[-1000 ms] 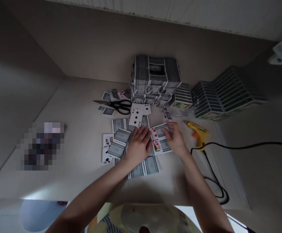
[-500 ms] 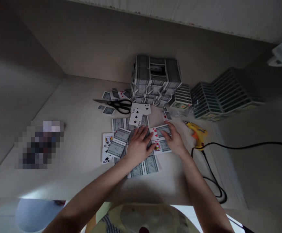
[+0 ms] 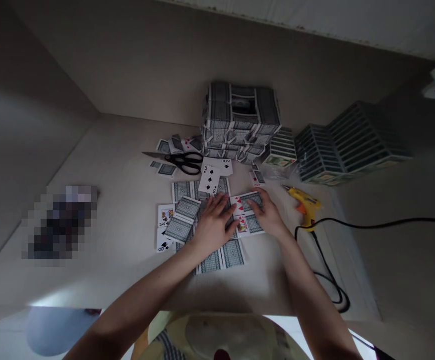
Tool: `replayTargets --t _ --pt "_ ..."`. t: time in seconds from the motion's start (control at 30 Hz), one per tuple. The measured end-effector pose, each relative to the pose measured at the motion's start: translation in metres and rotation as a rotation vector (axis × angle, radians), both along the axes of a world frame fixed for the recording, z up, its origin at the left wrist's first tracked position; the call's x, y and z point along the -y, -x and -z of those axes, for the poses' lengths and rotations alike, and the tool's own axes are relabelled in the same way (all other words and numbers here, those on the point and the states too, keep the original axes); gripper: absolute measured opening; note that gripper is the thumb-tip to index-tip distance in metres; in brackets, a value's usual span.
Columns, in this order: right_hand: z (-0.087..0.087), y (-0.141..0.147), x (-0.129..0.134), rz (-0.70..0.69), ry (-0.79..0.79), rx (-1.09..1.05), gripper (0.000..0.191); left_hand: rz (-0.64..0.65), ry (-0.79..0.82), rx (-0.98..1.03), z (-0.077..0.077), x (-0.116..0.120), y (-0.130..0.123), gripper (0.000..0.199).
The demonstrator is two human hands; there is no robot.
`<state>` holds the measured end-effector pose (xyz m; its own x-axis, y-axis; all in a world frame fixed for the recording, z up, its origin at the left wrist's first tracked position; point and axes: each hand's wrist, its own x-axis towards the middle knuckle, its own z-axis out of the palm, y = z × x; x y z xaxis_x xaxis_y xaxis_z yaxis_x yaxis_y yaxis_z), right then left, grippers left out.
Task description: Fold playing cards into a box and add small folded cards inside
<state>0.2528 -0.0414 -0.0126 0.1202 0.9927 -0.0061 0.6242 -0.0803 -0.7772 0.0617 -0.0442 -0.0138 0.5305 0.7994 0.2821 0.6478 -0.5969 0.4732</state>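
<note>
A cross-shaped layout of patterned playing cards [image 3: 233, 254] lies on the table before me. My left hand [image 3: 215, 220] rests flat on its middle, fingers spread. At the right arm of the layout, my right hand [image 3: 270, 215] lies on a card [image 3: 253, 201]. Its thumb is on the card's back and its index finger reaches along the far edge, thumb and finger apart; the other fingers are partly hidden. A joined pair of cards [image 3: 183, 218] lies aslant left of my left hand. A three of spades [image 3: 209, 179] overlaps the layout's far side.
Behind the cards stands a box built of cards [image 3: 221, 107]. Black-handled scissors [image 3: 183, 161] lie among card scraps [image 3: 167, 170]. A yellow glue gun [image 3: 305, 206] with a black cord [image 3: 330, 275] lies at right, before striped card stacks [image 3: 363, 145]. A blurred-out item [image 3: 62, 225] is at left.
Both hands keep the same places on the cards. The view has shifted very slightly.
</note>
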Motion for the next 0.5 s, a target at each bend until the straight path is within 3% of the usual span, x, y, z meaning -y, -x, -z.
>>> replayTargets --t 0.13,0.5 --pt "0.0041 0.0022 0.0034 0.031 -0.022 0.025 0.040 -0.008 -0.010 0.013 0.0001 -0.0002 -0.0005 0.037" --pt "-0.0051 0.0008 0.0088 -0.031 -0.046 0.096 0.053 -0.008 -0.022 0.011 0.0000 -0.0015 -0.0001 0.039"
